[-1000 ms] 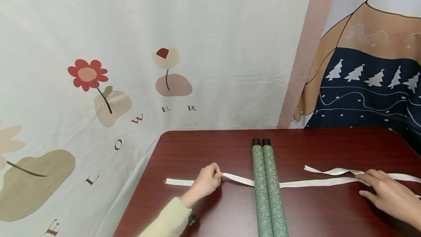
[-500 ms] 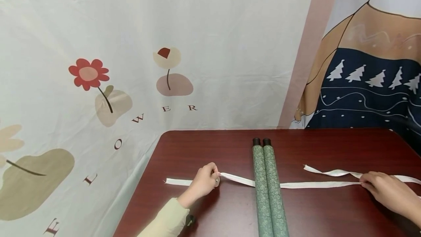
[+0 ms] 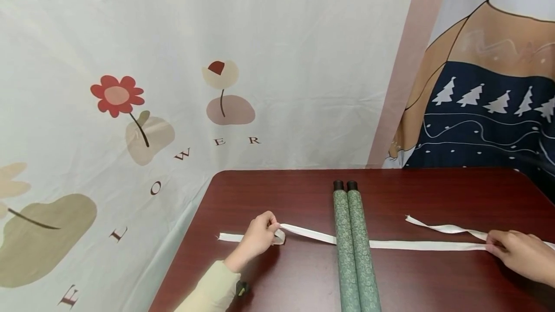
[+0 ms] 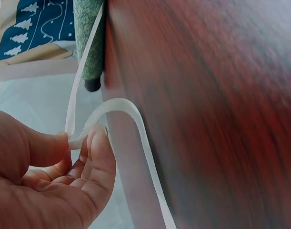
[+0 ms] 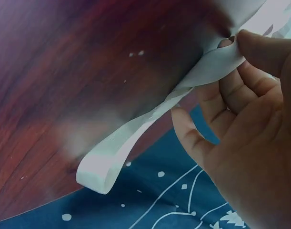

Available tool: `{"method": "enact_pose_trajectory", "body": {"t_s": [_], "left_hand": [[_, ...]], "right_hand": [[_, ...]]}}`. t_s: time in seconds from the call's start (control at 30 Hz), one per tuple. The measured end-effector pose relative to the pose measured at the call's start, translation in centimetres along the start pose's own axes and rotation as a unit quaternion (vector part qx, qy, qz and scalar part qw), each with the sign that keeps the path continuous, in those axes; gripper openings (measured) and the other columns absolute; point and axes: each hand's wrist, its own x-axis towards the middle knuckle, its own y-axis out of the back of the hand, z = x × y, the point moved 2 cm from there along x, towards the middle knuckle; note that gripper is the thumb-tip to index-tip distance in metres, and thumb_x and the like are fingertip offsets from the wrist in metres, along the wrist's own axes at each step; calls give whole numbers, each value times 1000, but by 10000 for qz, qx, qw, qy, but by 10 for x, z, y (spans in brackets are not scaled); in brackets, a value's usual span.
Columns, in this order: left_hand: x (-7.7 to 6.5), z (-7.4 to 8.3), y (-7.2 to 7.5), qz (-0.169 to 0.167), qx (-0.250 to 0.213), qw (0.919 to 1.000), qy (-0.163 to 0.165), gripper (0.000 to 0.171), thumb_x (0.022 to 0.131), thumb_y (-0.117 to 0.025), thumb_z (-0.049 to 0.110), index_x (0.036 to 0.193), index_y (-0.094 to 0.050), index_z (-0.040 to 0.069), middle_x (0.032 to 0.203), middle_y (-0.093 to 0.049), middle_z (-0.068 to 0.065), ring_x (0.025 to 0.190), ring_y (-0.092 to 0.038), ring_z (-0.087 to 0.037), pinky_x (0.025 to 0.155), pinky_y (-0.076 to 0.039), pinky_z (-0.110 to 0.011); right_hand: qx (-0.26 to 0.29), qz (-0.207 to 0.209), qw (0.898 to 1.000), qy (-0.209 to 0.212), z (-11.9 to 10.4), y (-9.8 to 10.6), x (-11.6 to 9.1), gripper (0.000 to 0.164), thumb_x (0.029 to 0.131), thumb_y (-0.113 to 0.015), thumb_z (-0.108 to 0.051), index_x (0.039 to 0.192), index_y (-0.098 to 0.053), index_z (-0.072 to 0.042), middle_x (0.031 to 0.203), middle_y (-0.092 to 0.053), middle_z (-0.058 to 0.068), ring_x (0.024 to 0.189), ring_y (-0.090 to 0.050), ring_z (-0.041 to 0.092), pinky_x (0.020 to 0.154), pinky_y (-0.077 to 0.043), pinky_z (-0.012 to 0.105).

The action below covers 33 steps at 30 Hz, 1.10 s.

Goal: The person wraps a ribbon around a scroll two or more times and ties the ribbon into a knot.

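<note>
Two green patterned rolls (image 3: 345, 249) with black end caps lie side by side on the table, like scrolls. A white ribbon (image 3: 427, 245) runs across beneath them, hidden where they cover it. Left of the rolls, my left hand (image 3: 255, 236) pinches the ribbon between thumb and fingers, slightly above the table. Behind the pinch the ribbon (image 4: 144, 138) bends in a loose curve, as the left wrist view shows. Far to the right, my right hand (image 3: 520, 254) pinches the other stretch. In the right wrist view, slack ribbon (image 5: 97, 167) folds into a loop beyond the fingers.
A dark red wooden table (image 3: 269, 191) carries everything. Behind it and along the left hangs a pale printed cloth (image 3: 303, 71) with flowers and letters. A slack ribbon end (image 3: 427, 225) lies twisted near the right hand.
My left hand has shifted left along with the ribbon, which now curls behind it. My right hand went from resting on the ribbon to pinching it, and has moved right.
</note>
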Motion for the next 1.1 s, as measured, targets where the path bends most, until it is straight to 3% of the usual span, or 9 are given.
{"method": "enact_pose_trajectory", "body": {"t_s": [0.27, 0.53, 0.83, 1.1], "left_hand": [[-1, -10, 15, 306, -518, 9978, 278, 18, 90, -54, -3, 75, -45, 2, 65, -55, -15, 55, -61, -24, 47, -52, -30], [-4, -21, 37, 865, -853, 9906, 635, 18, 90, -52, -4, 75, -44, 1, 65, -54, -16, 56, -61, -27, 53, -55, -43], [-12, -40, 60, 1254, -404, 9872, 901, 18, 89, -55, -2, 74, -45, 2, 65, -53, -12, 61, -62, -26, 51, -48, -29], [-18, -55, 76, 1443, -166, 9821, 1197, 18, 90, -54, 1, 74, -46, 2, 65, -54, -11, 62, -62, -24, 53, -47, -29]], "right_hand": [[101, -95, 9997, -215, 2, 3, -2, 14, 81, -69, -12, 75, -56, -15, 53, -36, -4, 50, -33, 14, 48, -30, 31], [97, 71, 9998, -166, 5, 0, -2, 16, 80, -69, -13, 74, -54, -17, 53, -34, -4, 50, -31, 14, 47, -27, 31], [107, 144, 9998, -123, 8, 0, -2, 19, 78, -70, -12, 73, -53, -16, 54, -35, -4, 50, -33, 14, 47, -30, 31], [97, 99, 9999, -101, 8, 1, -2, 22, 76, -71, -7, 73, -52, -17, 55, -37, -4, 50, -34, 14, 47, -30, 32]]}}
